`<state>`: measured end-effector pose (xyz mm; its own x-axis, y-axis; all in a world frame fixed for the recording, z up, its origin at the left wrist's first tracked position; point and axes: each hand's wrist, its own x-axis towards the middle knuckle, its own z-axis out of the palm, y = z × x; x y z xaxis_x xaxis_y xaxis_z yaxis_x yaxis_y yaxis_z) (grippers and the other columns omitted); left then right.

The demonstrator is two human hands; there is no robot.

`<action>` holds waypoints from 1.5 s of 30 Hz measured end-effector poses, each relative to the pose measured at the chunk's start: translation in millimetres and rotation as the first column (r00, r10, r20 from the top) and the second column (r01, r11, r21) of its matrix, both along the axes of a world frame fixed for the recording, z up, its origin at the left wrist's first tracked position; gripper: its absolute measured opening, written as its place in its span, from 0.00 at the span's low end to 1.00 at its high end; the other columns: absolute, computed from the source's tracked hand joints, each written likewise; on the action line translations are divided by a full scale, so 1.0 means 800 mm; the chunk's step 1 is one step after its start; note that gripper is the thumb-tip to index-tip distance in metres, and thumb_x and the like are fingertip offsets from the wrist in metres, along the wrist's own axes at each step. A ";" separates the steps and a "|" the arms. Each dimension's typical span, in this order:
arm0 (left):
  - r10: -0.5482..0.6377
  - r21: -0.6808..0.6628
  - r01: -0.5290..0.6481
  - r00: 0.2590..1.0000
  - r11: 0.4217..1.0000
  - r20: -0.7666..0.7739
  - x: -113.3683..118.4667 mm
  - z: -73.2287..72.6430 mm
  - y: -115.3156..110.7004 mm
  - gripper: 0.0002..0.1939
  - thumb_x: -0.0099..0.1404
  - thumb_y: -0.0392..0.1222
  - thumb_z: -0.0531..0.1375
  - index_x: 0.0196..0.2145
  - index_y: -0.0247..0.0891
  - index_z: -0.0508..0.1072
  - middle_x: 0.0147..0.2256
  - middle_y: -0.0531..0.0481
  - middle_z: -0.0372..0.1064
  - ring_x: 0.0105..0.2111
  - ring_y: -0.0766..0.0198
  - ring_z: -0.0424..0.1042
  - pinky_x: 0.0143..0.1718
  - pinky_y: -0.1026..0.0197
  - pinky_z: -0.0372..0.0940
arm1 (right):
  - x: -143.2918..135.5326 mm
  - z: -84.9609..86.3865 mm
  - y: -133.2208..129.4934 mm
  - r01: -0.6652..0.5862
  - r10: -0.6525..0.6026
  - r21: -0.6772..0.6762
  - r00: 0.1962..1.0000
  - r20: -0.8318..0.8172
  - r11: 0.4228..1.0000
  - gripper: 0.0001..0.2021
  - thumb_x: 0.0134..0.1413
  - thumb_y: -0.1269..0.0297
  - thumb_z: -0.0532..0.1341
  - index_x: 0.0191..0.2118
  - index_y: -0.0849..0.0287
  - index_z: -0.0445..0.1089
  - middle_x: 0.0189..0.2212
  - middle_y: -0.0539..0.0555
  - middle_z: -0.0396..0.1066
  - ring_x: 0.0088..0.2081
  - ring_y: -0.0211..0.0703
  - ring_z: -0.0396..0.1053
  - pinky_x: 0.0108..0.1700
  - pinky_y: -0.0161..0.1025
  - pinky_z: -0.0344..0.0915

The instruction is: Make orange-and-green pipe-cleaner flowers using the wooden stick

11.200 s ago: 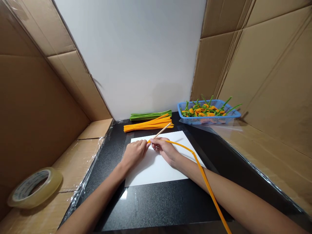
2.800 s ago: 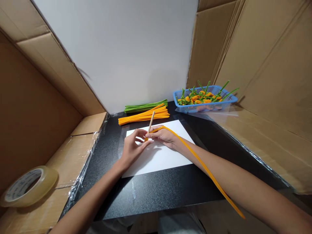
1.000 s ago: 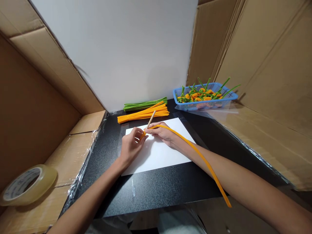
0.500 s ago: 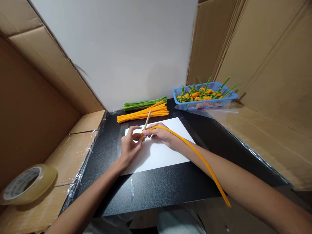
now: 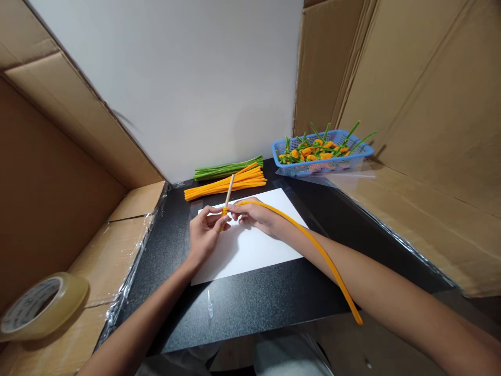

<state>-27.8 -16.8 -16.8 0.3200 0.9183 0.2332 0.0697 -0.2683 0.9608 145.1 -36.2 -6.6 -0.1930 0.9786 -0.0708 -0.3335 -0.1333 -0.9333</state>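
My left hand [image 5: 205, 230] is closed around the lower part of a thin wooden stick [image 5: 229, 189], which stands nearly upright. Orange pipe cleaner [image 5: 313, 239] is wound in a few turns around the stick near my left fingertips. Its long loose end passes through my right hand [image 5: 254, 213] and arcs over my right forearm toward the table's front edge. The thumb and forefinger of my right hand pinch the pipe cleaner close beside the stick. Both hands are above a sheet of white paper [image 5: 250, 256].
Behind the paper lie bundles of orange pipe cleaners [image 5: 227, 187] and green pipe cleaners [image 5: 227, 169]. A blue basket [image 5: 323, 166] at the back right holds orange and green pieces. A tape roll [image 5: 70, 303] rests on cardboard at left. Cardboard walls [image 5: 422, 104] flank the black table [image 5: 235, 318].
The wound orange turns on the stick now show more plainly between my fingers. Both hands keep their holds. The whole view has shifted slightly.
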 end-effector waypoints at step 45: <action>0.088 0.381 0.054 0.935 0.923 -0.345 0.000 -0.002 -0.012 0.13 0.66 0.46 0.61 0.46 0.39 0.70 0.35 0.48 0.76 0.30 0.64 0.72 0.30 0.65 0.63 | 0.003 -0.012 0.014 0.107 -0.116 0.055 0.968 0.223 0.993 0.15 0.30 0.55 0.76 0.25 0.58 0.79 0.22 0.52 0.72 0.29 0.39 0.62 0.31 0.38 0.52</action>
<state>-28.2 -26.4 -18.2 0.4310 0.7879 0.4397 0.3885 -0.6019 0.6977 147.5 -25.2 -15.8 -0.0663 0.9961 -0.0578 -0.1245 -0.0657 -0.9900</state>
